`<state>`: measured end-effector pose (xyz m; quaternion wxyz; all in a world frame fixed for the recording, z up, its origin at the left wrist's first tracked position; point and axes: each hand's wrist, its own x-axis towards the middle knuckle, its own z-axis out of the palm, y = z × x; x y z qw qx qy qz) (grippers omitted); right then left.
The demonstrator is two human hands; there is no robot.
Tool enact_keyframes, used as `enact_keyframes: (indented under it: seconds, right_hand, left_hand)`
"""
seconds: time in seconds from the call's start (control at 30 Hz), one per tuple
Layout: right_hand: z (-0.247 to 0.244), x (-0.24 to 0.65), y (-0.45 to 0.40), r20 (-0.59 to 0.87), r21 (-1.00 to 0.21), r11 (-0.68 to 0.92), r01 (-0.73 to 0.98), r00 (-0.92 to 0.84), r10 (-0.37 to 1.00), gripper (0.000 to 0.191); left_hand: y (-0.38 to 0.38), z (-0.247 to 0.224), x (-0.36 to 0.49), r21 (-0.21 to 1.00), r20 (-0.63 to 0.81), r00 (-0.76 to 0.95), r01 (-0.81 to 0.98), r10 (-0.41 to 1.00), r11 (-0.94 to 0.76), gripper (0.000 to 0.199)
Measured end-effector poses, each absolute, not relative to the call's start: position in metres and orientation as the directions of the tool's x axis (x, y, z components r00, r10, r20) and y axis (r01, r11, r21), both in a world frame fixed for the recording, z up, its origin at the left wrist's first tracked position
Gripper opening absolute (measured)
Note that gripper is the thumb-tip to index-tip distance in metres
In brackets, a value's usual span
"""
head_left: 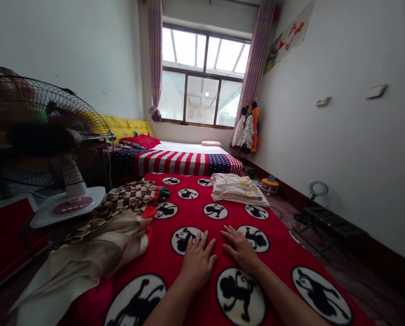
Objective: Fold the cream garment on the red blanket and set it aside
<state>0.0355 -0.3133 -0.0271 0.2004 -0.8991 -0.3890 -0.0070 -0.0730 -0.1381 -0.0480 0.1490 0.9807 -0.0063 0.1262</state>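
Observation:
Both hands lie flat on a red blanket [195, 215] printed with black monkeys in white circles. My left hand [198, 259] has its fingers spread, close to one of the circles, and holds nothing. To its right, my right hand [241, 249] rests palm down with the fingers apart, beside another circle, also with nothing in it. A folded cream garment [234, 188] with yellow patterns sits at the blanket's far right. Along the left side lie a heap of brown checkered cloth [122, 199] and crumpled beige cloth [103, 249].
A standing fan [42, 136] is close on the left. Beyond the blanket is a bed with a striped and starred cover [175, 162]. On the right floor are a folding stool [327, 224], a ring light [318, 188] and a small orange stool [270, 183].

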Motion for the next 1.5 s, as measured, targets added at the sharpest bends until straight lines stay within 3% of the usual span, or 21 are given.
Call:
enact_keyframes:
  seconds: [0.3, 0.83, 1.2, 1.5]
  right_hand:
    - [-0.031, 0.040, -0.314, 0.196, -0.373, -0.597, 0.711, 0.689, 0.698, 0.049]
    - [-0.034, 0.029, -0.307, 0.203, -0.194, -0.682, 0.705, 0.709, 0.676, 0.049]
    - [-0.037, 0.028, -0.309, 0.238, -0.326, -0.659, 0.678, 0.733, 0.637, 0.048]
    - [-0.032, 0.029, -0.310, 0.200, -0.339, -0.633, 0.696, 0.711, 0.674, 0.051]
  left_hand:
    - [-0.138, -0.044, -0.078, 0.331, 0.282, 0.959, -0.073, 0.025, -0.941, 0.051]
    - [-0.135, -0.034, -0.081, 0.334, 0.223, 0.975, -0.088, -0.012, -0.938, 0.049]
    - [-0.123, -0.054, -0.074, 0.253, 0.267, 0.962, -0.123, -0.053, -0.960, 0.050]
    - [-0.131, -0.040, -0.079, 0.348, 0.235, 0.972, -0.077, 0.008, -0.934, 0.046]
